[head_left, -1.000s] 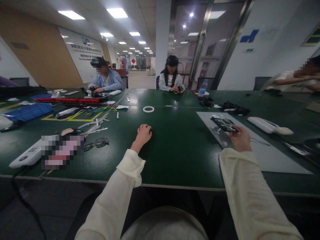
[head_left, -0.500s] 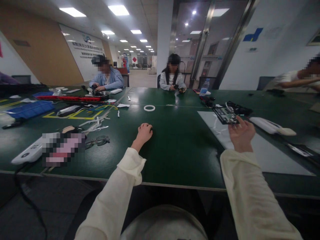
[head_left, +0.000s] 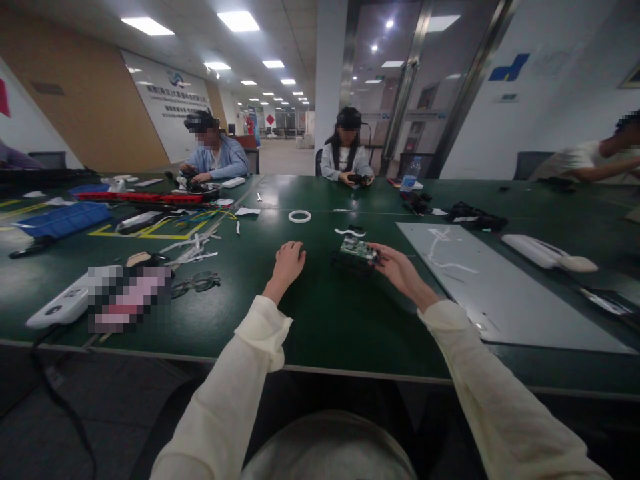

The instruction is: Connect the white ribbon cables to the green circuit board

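Observation:
My right hand (head_left: pixel 397 270) grips the right edge of a circuit board (head_left: pixel 357 249), a green board with dark parts around and beneath it. It is just above or on the green table (head_left: pixel 320 313); I cannot tell which. To its left, my left hand (head_left: pixel 287 267) rests on the table with its fingers curled in. A small dark patch shows by its thumb, and whatever is inside the fingers is hidden. Behind the board lie a white strip and a small black piece (head_left: pixel 351 231). Farther back lies a white ring (head_left: pixel 299 216), perhaps a tape roll.
A grey sheet (head_left: pixel 465 300) with white strips lies to the right, beside a long white device (head_left: pixel 545 252). On the left are glasses (head_left: pixel 200 283), a pixelated pink item (head_left: pixel 131 300), a white device (head_left: pixel 70 303) and a blue tray (head_left: pixel 65 219). Two people sit opposite, another at right.
My right hand has brought the circuit board leftward from above the grey sheet to the middle of the table, beside my left hand. The left hand has stayed in place.

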`<state>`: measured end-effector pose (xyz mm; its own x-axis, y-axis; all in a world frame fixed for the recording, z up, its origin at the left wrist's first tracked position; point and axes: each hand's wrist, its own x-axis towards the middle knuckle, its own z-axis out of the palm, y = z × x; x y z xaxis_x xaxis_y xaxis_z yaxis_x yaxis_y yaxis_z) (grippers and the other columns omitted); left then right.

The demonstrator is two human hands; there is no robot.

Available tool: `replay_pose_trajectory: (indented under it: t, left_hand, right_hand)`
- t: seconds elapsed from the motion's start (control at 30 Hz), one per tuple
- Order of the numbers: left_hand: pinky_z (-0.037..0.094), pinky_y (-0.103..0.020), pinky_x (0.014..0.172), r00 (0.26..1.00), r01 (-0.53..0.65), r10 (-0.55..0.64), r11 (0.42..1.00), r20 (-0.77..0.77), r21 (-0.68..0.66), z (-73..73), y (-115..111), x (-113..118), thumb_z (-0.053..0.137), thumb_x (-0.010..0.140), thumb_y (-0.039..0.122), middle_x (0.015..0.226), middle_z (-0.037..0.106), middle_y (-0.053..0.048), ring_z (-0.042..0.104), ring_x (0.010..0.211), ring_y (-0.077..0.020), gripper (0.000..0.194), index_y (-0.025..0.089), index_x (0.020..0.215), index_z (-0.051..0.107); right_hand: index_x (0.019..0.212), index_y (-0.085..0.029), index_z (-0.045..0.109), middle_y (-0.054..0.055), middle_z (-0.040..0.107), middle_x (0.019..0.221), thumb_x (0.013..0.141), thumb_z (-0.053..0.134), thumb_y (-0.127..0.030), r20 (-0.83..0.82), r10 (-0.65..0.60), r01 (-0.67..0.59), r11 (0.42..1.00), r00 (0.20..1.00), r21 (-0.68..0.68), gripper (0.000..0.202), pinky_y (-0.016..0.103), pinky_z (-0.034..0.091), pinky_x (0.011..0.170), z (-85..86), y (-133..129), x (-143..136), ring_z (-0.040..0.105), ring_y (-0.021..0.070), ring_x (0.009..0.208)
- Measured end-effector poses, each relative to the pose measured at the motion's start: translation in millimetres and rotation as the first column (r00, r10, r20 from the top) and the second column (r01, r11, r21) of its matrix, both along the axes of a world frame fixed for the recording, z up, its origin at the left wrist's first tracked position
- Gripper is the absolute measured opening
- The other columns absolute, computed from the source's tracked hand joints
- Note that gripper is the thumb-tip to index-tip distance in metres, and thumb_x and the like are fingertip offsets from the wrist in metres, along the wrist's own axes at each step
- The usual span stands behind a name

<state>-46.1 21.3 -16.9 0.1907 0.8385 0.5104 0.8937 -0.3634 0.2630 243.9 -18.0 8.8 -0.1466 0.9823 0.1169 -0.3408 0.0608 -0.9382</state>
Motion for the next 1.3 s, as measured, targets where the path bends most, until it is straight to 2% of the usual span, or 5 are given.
replay_pose_trajectory:
  t: [0.27,0.57,0.77,0.97,1.3]
  left_hand:
    - [0.035,-0.04,0.1,0.972,0.231,-0.233,0.971,0.03,0.055,13.9,-11,13,0.035,0.091,0.035,0.122,0.048,-0.01,0.042,0.117,-0.0208,0.035,0.017,0.119,0.046]
    - [0.029,-0.042,0.105,0.841,0.524,-0.537,0.838,-0.059,-0.154,19.0,-33,32,0.038,0.085,0.053,0.132,0.041,-0.009,0.033,0.125,-0.0231,0.053,0.022,0.127,0.042]
    - [0.026,-0.045,0.106,0.836,0.501,-0.541,0.822,-0.096,-0.269,17.6,-32,31,0.042,0.081,0.058,0.139,0.033,-0.008,0.027,0.129,-0.026,0.06,0.025,0.131,0.037]
    - [0.027,-0.043,0.105,0.84,0.497,-0.536,0.824,-0.086,-0.273,16.2,-31,29,0.045,0.083,0.049,0.137,0.035,-0.008,0.029,0.128,-0.0248,0.052,0.023,0.127,0.042]
    - [0.029,-0.043,0.105,0.845,0.498,-0.531,0.823,-0.06,-0.274,17.8,-33,28,0.044,0.085,0.044,0.138,0.034,-0.007,0.031,0.128,-0.0241,0.049,0.025,0.129,0.041]
  right_hand:
    - [0.122,-0.023,0.052,0.006,0.053,0.122,0.077,0.057,-0.031,0.439,0.264,-0.282,0.959,0.859,-0.025,0.045,0.035,0.042,0.092,-13.1,-12,-34,0.052,0.0182,0.106]
    - [0.125,-0.027,0.049,0.005,0.05,0.126,0.084,0.048,-0.036,0.882,-0.285,-0.254,0.883,0.376,0.394,0.042,0.045,0.028,0.103,-22.3,-7,-34,0.039,0.0226,0.122]
    - [0.126,-0.024,0.049,0.006,0.055,0.12,0.086,0.043,-0.041,0.886,-0.366,-0.253,0.863,0.284,0.438,0.044,0.04,0.038,0.096,-13.9,-10,-33,0.052,0.021,0.109]
    - [0.115,-0.02,0.057,0.006,0.065,0.095,0.085,0.043,-0.035,0.833,-0.514,0.007,0.852,0.202,0.524,0.036,0.033,0.046,0.082,-5.9,4,8,0.061,0.0181,0.085]
    - [0.108,-0.009,0.061,0.026,0.054,0.111,0.078,0.048,-0.035,0.803,-0.459,0.656,0.478,-0.381,0.584,0.042,0.055,0.034,0.083,-24.2,-3,150,0.045,0.0376,0.108]
